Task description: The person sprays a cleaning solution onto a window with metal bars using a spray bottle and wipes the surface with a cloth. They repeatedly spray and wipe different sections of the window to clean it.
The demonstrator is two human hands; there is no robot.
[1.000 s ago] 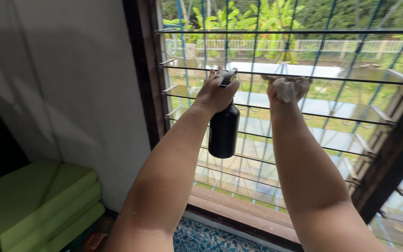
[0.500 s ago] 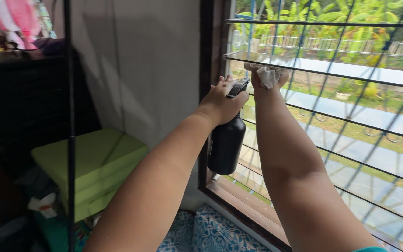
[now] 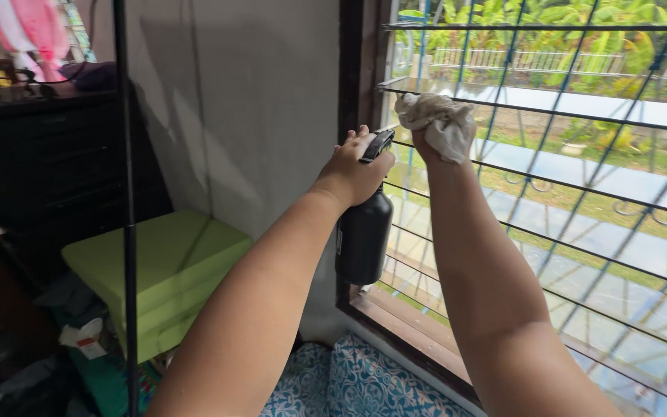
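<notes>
My left hand (image 3: 351, 168) grips the trigger head of a black spray bottle (image 3: 362, 235), held up near the dark wooden window frame (image 3: 353, 93). A crumpled white cloth (image 3: 439, 122) is bunched in my right hand (image 3: 426, 144), which is mostly hidden behind it. The cloth presses against the left end of a glass louvre slat (image 3: 550, 99). Both arms reach up and forward, with the bottle just left of the cloth.
More glass louvre slats (image 3: 580, 247) and blue bars fill the window. A wooden sill (image 3: 403, 324) runs below. A stack of green cushions (image 3: 156, 270) lies by the wall, behind a black vertical pole (image 3: 126, 201). Blue patterned fabric (image 3: 333, 386) lies underneath.
The view swung left, then settled. My right hand with the cloth slid left along the slat to its end near the frame. The bottle stayed beside it.
</notes>
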